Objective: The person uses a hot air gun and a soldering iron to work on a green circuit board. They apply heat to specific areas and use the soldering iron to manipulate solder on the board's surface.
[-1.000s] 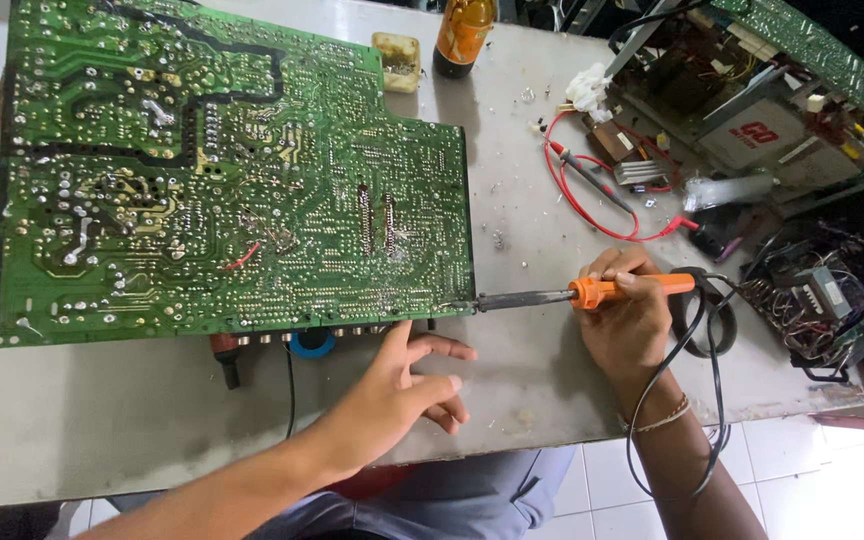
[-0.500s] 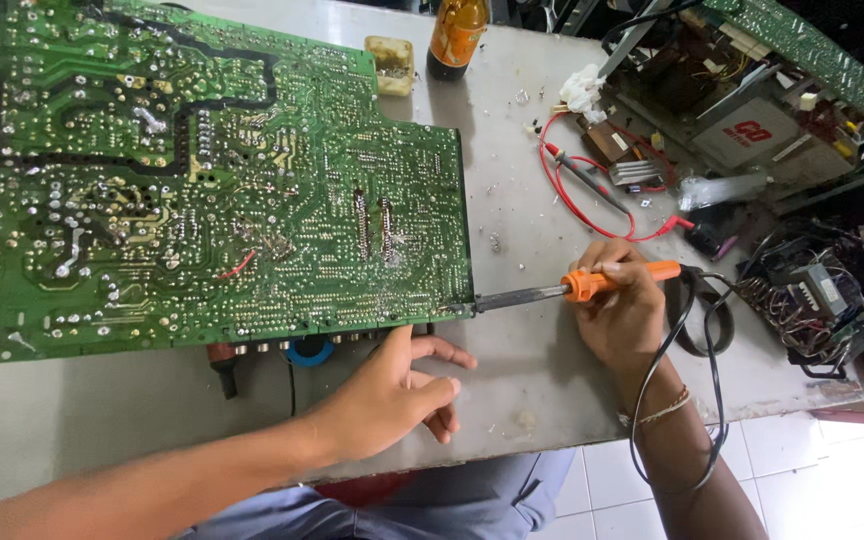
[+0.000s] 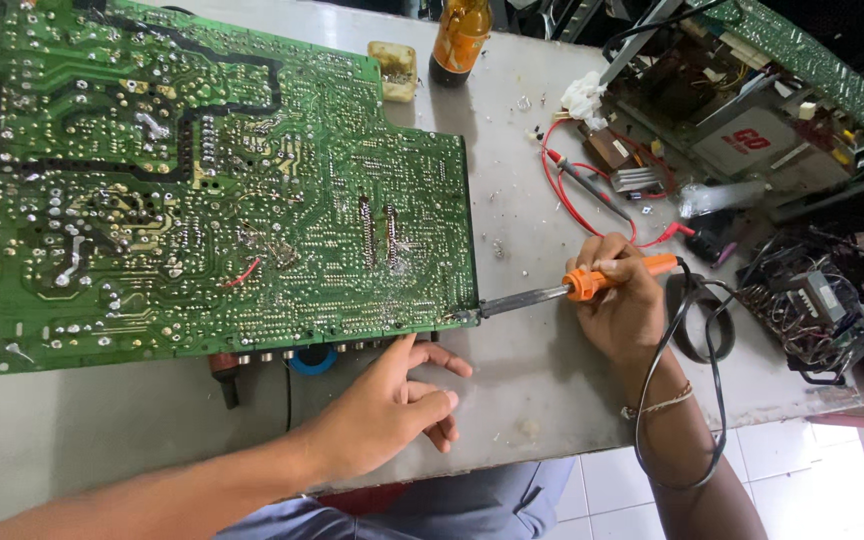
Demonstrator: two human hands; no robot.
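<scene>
A large green circuit board (image 3: 202, 190) lies solder side up on a grey table (image 3: 522, 180). My right hand (image 3: 622, 300) grips a soldering iron (image 3: 572, 288) by its orange handle, and the metal tip touches the board's lower right corner. A black cord runs from the handle down past my wrist. My left hand (image 3: 392, 405) rests on the table just below the board's front edge, fingers loosely curled, index finger touching that edge, holding nothing.
A brown bottle (image 3: 460, 40) and a small yellowish tin (image 3: 393, 68) stand at the back. Red probe leads (image 3: 592, 190) lie right of the board. An opened electronics chassis (image 3: 752, 100) and loose wired parts (image 3: 812, 300) crowd the right side.
The view has shifted slightly. Both hands stay in nearly the same place, with the iron's tip still at the board's lower right corner.
</scene>
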